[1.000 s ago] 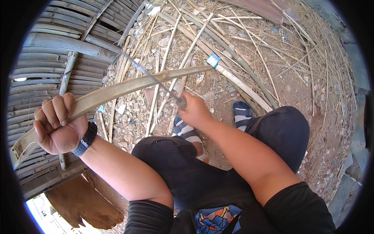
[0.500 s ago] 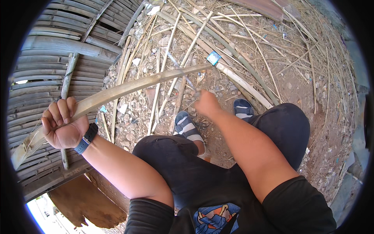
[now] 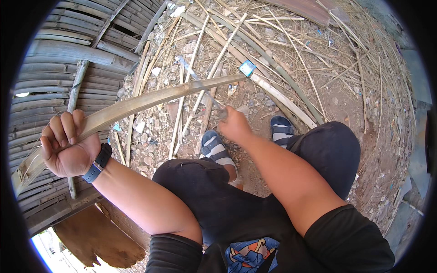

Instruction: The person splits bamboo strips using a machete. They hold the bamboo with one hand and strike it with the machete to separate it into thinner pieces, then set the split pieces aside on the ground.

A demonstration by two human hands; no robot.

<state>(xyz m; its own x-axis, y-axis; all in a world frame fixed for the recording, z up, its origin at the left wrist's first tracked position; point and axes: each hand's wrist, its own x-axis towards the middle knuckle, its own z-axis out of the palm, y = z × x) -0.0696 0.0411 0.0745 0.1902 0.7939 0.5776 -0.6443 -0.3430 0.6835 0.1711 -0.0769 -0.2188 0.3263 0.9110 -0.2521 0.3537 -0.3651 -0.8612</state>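
My left hand (image 3: 69, 143), with a dark watch at its wrist, has its fingers curled round a long bamboo strip (image 3: 150, 101). The strip slants from the far left by the wall to the middle, where its narrow end lies close to a small blue-and-white packet (image 3: 247, 68). In front of my feet, my right hand (image 3: 235, 124) is closed on the handle of a long-bladed knife (image 3: 196, 78). The thin grey blade is smeared by motion and crosses the strip at a slant; whether it touches the strip I cannot tell.
A slatted bamboo wall (image 3: 45, 91) rises on the left, with an upright pole (image 3: 78, 84) against it. Cut bamboo strips (image 3: 296, 105), dry shavings and stones litter the ground. My sandalled feet (image 3: 216, 148) stand below the strip. A rusty sheet (image 3: 300, 10) lies at the back.
My right hand and the knife have shifted left, so the blade crosses the bamboo strip farther along toward my left hand. My left hand has moved only slightly left, still holding the strip.
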